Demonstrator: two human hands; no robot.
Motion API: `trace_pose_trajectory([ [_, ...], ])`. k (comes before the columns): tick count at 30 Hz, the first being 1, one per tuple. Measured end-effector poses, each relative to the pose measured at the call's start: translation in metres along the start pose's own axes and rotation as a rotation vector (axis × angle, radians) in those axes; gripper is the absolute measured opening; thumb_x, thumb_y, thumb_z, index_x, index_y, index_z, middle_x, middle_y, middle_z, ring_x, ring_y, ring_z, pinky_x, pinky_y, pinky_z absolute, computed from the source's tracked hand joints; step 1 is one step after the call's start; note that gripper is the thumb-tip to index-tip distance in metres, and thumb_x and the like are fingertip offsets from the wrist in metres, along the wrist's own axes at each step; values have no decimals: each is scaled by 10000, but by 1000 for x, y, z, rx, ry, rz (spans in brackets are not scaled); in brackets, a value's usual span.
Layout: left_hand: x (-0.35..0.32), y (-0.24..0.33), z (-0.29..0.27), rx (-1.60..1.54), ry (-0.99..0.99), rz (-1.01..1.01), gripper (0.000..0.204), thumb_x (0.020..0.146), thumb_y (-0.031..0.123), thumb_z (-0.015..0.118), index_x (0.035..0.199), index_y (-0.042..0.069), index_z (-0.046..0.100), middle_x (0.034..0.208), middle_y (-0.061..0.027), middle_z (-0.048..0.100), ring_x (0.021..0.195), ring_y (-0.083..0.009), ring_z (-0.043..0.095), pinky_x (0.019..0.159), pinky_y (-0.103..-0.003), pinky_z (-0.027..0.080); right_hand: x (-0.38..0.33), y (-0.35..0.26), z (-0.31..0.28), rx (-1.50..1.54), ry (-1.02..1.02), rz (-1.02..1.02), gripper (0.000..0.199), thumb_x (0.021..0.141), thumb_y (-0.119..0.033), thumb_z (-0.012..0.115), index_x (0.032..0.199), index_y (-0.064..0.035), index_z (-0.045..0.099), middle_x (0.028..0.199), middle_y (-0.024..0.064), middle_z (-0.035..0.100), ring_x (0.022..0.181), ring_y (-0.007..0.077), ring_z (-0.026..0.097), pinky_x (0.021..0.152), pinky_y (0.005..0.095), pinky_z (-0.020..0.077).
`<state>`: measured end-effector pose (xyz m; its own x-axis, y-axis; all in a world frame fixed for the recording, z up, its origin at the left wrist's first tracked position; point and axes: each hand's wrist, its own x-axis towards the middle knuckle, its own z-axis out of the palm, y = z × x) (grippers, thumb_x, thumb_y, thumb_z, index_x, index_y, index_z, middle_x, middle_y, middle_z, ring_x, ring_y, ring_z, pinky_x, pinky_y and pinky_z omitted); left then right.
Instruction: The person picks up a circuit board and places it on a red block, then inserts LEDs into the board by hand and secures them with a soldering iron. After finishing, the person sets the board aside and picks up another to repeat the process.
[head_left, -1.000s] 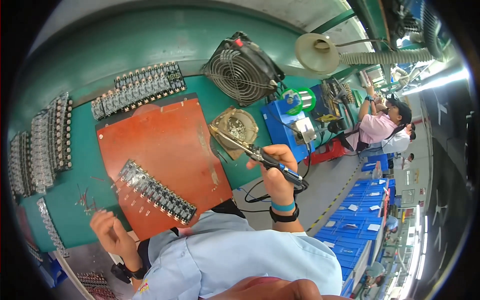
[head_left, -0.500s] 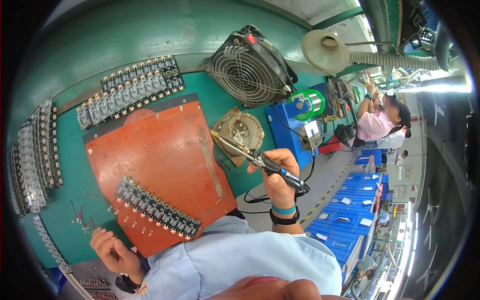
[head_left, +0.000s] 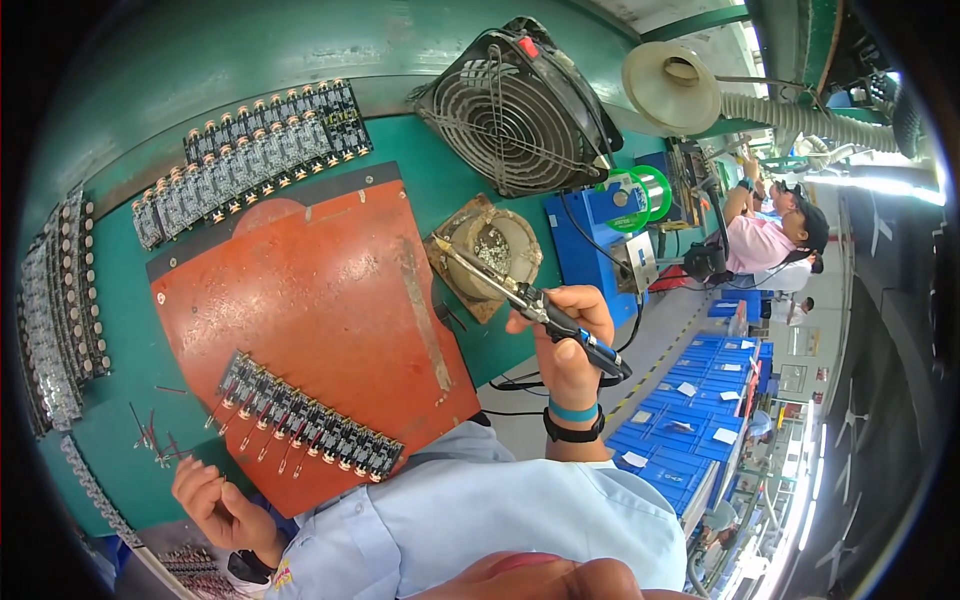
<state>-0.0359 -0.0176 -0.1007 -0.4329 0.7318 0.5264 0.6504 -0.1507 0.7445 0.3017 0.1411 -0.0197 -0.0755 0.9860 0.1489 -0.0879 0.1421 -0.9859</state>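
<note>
My right hand (head_left: 566, 345) grips a soldering iron (head_left: 520, 295), its tip raised over a round tray of metal scraps (head_left: 490, 250). An orange-red work mat (head_left: 310, 300) lies on the green bench. A row of small black circuit boards (head_left: 310, 415) with thin leads rests on the mat's near edge. My left hand (head_left: 215, 500) sits low at the bench's near corner, fingers curled, close to several loose thin leads (head_left: 150, 435); whether it pinches anything I cannot tell.
More strips of circuit boards (head_left: 250, 155) lie beyond the mat and along the left edge (head_left: 60, 310). A wire-guarded fan (head_left: 515, 105), a fume hose funnel (head_left: 675, 85), a solder spool (head_left: 635, 195) and blue crates (head_left: 700, 420) stand right. Another person (head_left: 765, 235) works behind.
The view has shifted, so the mat and boards now sit lower and larger. My right hand with the iron stays over the scrap tray; my left hand remains at the near corner.
</note>
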Motion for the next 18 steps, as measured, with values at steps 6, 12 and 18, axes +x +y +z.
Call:
trace_pose_trajectory([
  [6,0,1,0,17,7,-15,65,920,89,524,881,37,521,953,-97,557,942,-277,514,959,-501,416,-1,0,1,8,7,7,563,782,-355,757,1122,17,504,964,184,652,839,276,659,789,389,523],
  [12,-1,1,1,8,7,-39,58,922,80,526,891,31,529,958,-100,560,958,-281,517,968,-495,416,-3,-2,1,26,0,18,557,780,-342,759,1121,18,505,964,183,651,847,275,657,784,387,530],
  [18,-1,1,1,-23,-13,-39,52,930,60,527,925,9,529,992,-104,575,1021,-276,519,979,-432,390,-4,-1,-2,25,-12,12,542,785,-330,753,1121,17,508,967,181,650,856,276,655,779,386,533],
])
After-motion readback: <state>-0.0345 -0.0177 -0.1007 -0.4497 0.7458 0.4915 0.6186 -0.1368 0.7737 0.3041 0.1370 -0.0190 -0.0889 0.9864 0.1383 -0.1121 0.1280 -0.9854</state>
